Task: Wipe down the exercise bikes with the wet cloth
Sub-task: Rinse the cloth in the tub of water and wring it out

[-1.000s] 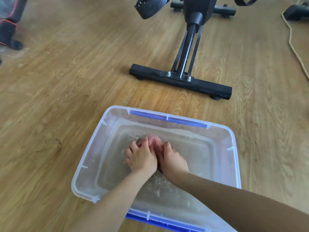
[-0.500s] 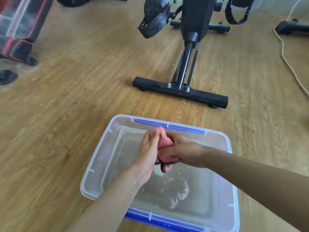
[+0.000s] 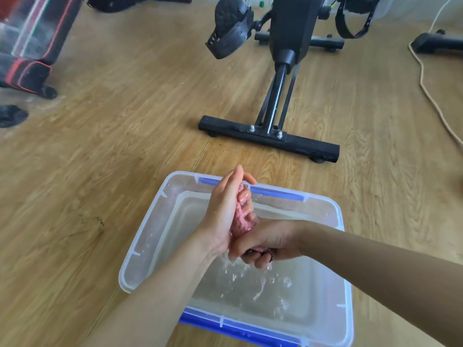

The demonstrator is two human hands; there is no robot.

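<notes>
A pink wet cloth is bunched upright between my two hands above a clear plastic tub holding water. My left hand wraps the cloth's upper part, fingers pointing away from me. My right hand grips the lower end in a fist, and water drips from it into the tub. Most of the cloth is hidden by my hands. A black exercise bike stands just beyond the tub, with its base bar on the wooden floor and a strapped pedal hanging at its left.
A tan cord runs across the floor at the right, near another black base. Black and red equipment stands at the far left. The tub sits on a blue lid.
My hands lifted the cloth out of the water, where they had been pressing it down, and now squeeze it above the tub. The view tilted up, showing more of the bike.
</notes>
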